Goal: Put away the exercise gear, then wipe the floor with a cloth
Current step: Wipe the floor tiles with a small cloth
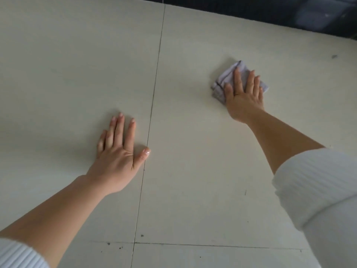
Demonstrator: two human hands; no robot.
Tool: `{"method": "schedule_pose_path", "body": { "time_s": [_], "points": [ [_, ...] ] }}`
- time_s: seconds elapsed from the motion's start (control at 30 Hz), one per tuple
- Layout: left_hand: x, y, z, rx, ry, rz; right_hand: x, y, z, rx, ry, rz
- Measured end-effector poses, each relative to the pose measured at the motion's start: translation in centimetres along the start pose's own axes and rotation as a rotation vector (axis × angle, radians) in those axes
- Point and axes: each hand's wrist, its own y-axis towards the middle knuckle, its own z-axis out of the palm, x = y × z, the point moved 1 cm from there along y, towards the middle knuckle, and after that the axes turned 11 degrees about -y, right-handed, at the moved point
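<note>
Pale floor tiles (77, 64) filled the frame. At upper right, the right hand (242, 95) pressed a folded cloth (228, 78) flat with straight, slightly spread fingers, for wiping. At centre left, the left hand (119, 153) lay flat with fingers together, probably as support.

Open floor (193, 161), dark edge (251, 10) beyond

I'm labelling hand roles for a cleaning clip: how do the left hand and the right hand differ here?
The left hand rests on bare floor; the right hand presses on a folded cloth. The left hand lies nearer the person; the right hand reaches farther out. Both lie flat, palm down, fingers straight.
</note>
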Motion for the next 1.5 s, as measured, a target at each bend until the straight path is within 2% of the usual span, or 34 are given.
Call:
{"method": "schedule_pose_path", "body": {
  "time_s": [0.17, 0.3, 0.43, 0.63, 0.8, 0.9, 0.97, 1.07, 1.17, 1.3, 1.37, 1.5],
  "points": [
    [-0.3, 0.2, -0.4, 0.06, 0.012, -0.029, 0.3, 1.3, -0.4, 0.007, 0.014, 0.055],
    [-0.5, 0.5, -0.6, 0.127, 0.022, -0.052, 1.2, -1.1, 0.3, -0.024, 0.058, -0.008],
    [-0.8, 0.5, -1.1, 0.182, 0.019, -0.086, 4.3, -8.6, 2.9, -0.044, 0.026, -0.222],
    [-1.4, 0.7, -1.9, 0.218, -0.028, -0.126, 7.0, -19.1, 5.0, 0.054, -0.044, -0.478],
    [0.9, -1.6, -2.2, 0.217, -0.01, -0.026, 5.1, -25.6, 8.0, -0.057, -0.15, -0.76],
    [4.4, -4.7, -2.6, 0.224, 0.049, -0.005, 2.2, -26.1, 8.5, -0.041, -0.218, -0.92],
    [6.2, -7.1, -2.9, 0.223, 0.036, -0.092, 0.7, -24.4, 8.3, -0.033, -0.256, -0.866],
    [7.4, -9.6, -2.5, 0.146, -0.005, -0.205, -0.5, -20.1, 6.3, -0.06, -0.178, -0.53],
    [7.6, -9.8, -2.0, 0.115, -0.006, -0.217, 0.0, -16.0, 4.5, 0.067, -0.098, -0.207],
    [7.7, -9.5, -2.0, 0.128, -0.015, -0.207, 5.4, -13.8, 3.4, 0.128, 0.023, 0.045],
    [7.7, -9.5, -2.1, 0.15, -0.013, -0.203, 8.8, -14.3, 3.5, 0.156, 0.022, 0.005],
    [7.4, -9.2, -2.4, 0.189, -0.029, -0.221, 14.2, -18.7, 4.3, 0.161, -0.038, -0.323]
  ]
}}
